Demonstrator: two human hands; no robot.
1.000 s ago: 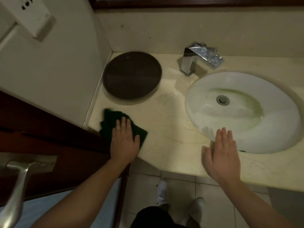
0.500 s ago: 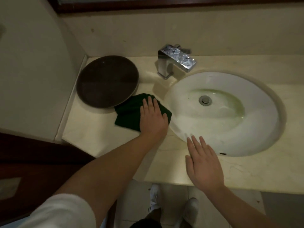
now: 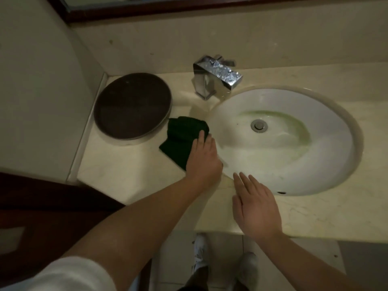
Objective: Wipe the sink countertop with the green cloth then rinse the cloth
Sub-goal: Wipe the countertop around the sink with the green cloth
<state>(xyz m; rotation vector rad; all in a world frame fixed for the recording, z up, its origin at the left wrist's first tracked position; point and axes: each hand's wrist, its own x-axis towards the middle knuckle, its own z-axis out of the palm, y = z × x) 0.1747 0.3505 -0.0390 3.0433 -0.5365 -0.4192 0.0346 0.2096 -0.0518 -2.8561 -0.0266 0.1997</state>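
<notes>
Two hands, fingers straight: left hand (image 3: pixel 204 158) presses green cloth (image 3: pixel 180 138), right hand (image 3: pixel 256 208) over countertop (image 3: pixel 126 166).

The pale countertop (image 3: pixel 130 164) carries a dark round tray (image 3: pixel 132 106) at far left, a chrome faucet (image 3: pixel 216 78) beside it, a white basin (image 3: pixel 315 171) sunk at right, and a green cloth (image 3: pixel 180 139) between tray and basin.

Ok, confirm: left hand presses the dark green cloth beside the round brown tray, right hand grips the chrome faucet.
No: the head view shows the right hand open at the beige countertop's front edge, clear of the chrome faucet. The rest stands.
</notes>
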